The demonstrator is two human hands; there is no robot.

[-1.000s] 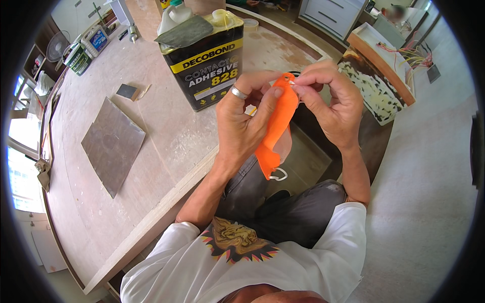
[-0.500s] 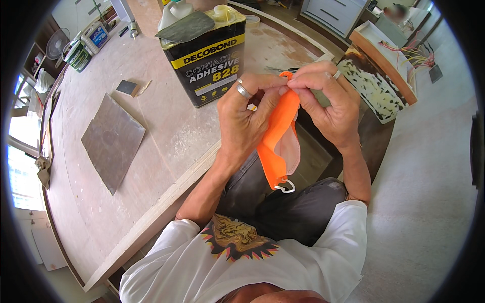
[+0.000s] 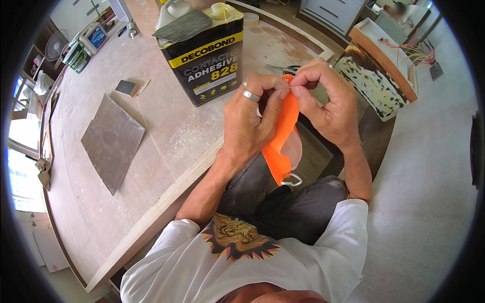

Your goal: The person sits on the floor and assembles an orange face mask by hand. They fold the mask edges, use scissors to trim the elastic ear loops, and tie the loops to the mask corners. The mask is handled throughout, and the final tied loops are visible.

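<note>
White T-shirt (image 3: 222,278), gold and black print (image 3: 238,236), dark trousers (image 3: 310,204), silver rings (image 3: 250,95) on fingers (image 3: 266,83)

Bright daylight. Window (image 3: 25,178), left of tabletop (image 3: 166,129): glaring, overexposed. Tabletop: pale, fairly evenly lit; shadow beneath. View around tabletop: fisheye-bent lines, blackened corners.

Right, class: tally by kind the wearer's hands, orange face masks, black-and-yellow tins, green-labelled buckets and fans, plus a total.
Left hand and right hand: 2
Orange face mask: 1
Black-and-yellow tin: 1
Green-labelled bucket: 1
Fan: 1
Total: 6
</note>
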